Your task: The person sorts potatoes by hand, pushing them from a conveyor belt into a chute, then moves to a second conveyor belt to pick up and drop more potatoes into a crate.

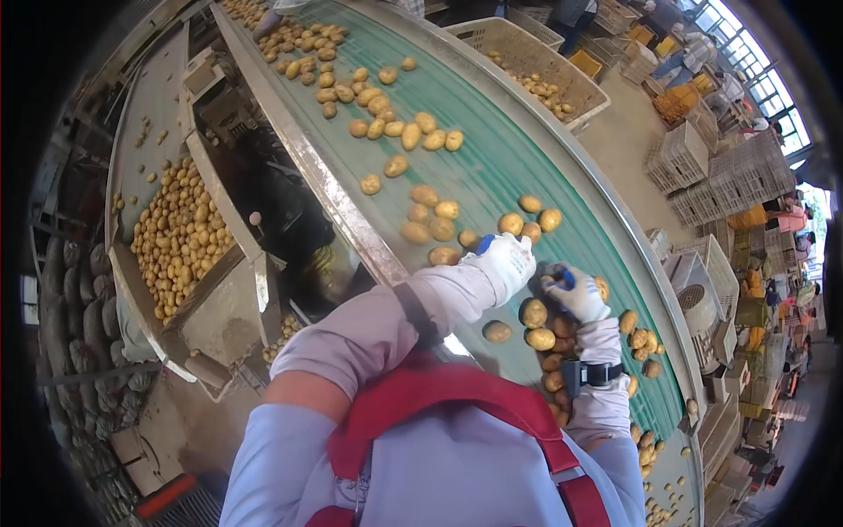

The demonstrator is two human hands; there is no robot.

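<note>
My left hand (507, 265), in a white glove with blue on its palm side, is over the green conveyor belt (487, 167). Its fingers curl downward and hide whatever may be in them. Just beyond the fingertips lie a potato (510, 224) and several others. To the right, my right hand (577, 295) wears a matching glove. Its fingers are bent but apart from the thumb, with blue showing between them and nothing visibly held. Below that hand, potatoes (540, 339) crowd against the right forearm, which has a black strap (601, 373) with a small device.
More potatoes (378, 104) spread along the upper belt, bordered by metal rails (325, 184). At left, a chute (206, 149) holds a potato heap (182, 237). A crate (492, 35) with potatoes stands beyond the belt. Stacked crates (746, 167) and other people are at far right.
</note>
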